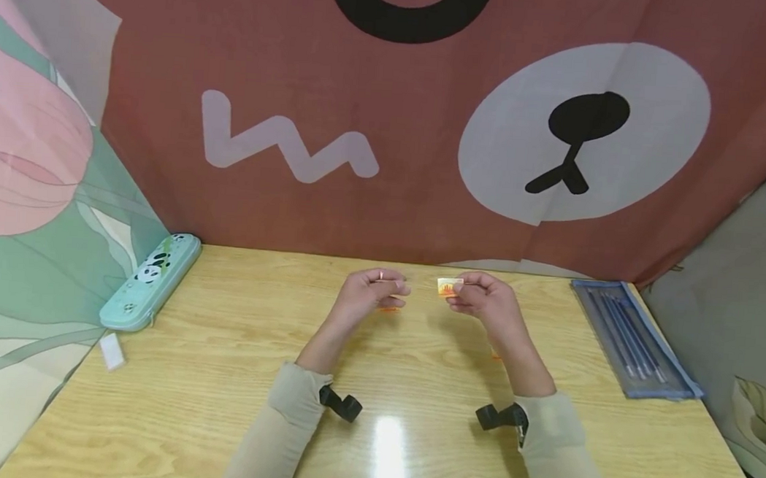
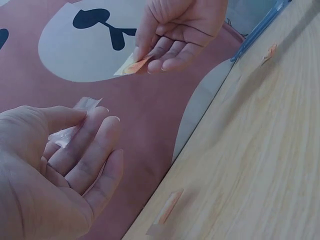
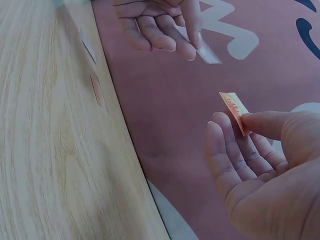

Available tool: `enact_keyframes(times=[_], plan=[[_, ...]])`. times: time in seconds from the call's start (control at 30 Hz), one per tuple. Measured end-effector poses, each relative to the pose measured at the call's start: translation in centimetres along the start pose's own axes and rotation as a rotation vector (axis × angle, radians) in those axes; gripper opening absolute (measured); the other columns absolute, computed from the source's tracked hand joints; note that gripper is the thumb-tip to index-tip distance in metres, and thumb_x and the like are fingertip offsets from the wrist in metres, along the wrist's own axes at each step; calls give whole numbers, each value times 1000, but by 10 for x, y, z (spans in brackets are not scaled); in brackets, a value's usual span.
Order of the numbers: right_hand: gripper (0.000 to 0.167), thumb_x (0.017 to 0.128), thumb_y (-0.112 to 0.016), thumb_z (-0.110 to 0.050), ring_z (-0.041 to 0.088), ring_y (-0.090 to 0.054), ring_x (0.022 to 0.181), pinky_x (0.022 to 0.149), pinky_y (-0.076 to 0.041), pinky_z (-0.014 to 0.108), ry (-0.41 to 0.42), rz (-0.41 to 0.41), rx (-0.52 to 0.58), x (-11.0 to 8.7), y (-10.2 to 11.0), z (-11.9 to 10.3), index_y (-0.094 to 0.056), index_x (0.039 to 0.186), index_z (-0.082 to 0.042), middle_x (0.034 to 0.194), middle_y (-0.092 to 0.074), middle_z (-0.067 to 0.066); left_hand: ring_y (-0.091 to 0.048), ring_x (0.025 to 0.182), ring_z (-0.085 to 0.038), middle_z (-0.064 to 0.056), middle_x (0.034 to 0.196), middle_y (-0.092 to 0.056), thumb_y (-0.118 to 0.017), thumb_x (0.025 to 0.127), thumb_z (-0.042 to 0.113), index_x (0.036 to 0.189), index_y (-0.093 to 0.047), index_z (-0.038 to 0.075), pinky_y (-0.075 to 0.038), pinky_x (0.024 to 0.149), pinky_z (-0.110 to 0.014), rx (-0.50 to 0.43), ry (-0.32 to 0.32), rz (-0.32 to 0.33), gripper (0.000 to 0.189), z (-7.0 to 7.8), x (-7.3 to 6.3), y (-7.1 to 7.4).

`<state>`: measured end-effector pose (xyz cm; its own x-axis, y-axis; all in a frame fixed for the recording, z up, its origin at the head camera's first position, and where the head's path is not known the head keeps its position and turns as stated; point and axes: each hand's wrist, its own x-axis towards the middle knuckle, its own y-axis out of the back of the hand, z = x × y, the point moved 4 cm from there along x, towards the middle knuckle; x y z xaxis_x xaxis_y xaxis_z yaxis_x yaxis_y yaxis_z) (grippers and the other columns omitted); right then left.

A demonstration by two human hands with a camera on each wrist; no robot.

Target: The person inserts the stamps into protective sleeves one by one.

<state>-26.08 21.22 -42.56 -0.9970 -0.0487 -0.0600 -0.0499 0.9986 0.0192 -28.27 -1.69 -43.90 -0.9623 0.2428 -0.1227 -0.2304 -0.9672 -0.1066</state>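
Observation:
My left hand (image 1: 369, 294) pinches a crumpled piece of clear plastic film (image 2: 87, 103) between thumb and forefinger. Across from it, my right hand (image 1: 487, 300) holds a small orange-and-yellow printed piece of paper (image 1: 447, 287) by one end, thumb against fingers. The two hands are apart, raised over the far part of the table. Below the left hand lies an orange-and-white scrap (image 2: 169, 207), mostly covered by the fingers in the head view. Another orange scrap (image 2: 270, 52) lies on the table near the right wrist, which hides most of it in the head view.
A mint panda pencil case (image 1: 151, 283) lies at the table's left edge, with a small white block (image 1: 113, 352) in front of it. At the right, a blue-edged zip pouch (image 1: 633, 340) contains several pencils. A printed cloth (image 1: 410, 219) hangs behind the wooden table (image 1: 215, 404).

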Motion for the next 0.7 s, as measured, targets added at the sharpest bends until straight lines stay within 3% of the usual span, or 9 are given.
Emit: enact_keyframes(times=[0.37, 0.5, 0.7], plan=[[25, 100, -63, -11, 12, -75, 81, 78, -64, 28, -14, 16, 3, 0, -1, -1, -58, 118, 5, 87, -75, -7, -72, 106, -40, -20, 110, -76, -69, 96, 10, 117, -70, -6, -64, 83, -37, -29, -9, -10, 27, -2, 0, -4], [26, 100, -64, -13, 13, -75, 82, 79, -64, 28, -14, 16, 0, -1, -1, 0, -58, 118, 4, 87, -75, -7, -76, 96, -34, -22, 111, -75, -67, 98, 10, 111, -71, -8, -64, 83, -38, -43, -18, -12, 23, -4, 1, -5], [27, 100, -64, -14, 11, -74, 81, 80, -63, 28, -15, 12, 0, -2, -3, 0, -58, 118, 4, 88, -75, -7, -76, 77, -14, -9, 93, -79, -68, 98, 22, 116, -72, -6, -61, 90, -48, 19, -12, -3, 33, -5, 1, -6]])
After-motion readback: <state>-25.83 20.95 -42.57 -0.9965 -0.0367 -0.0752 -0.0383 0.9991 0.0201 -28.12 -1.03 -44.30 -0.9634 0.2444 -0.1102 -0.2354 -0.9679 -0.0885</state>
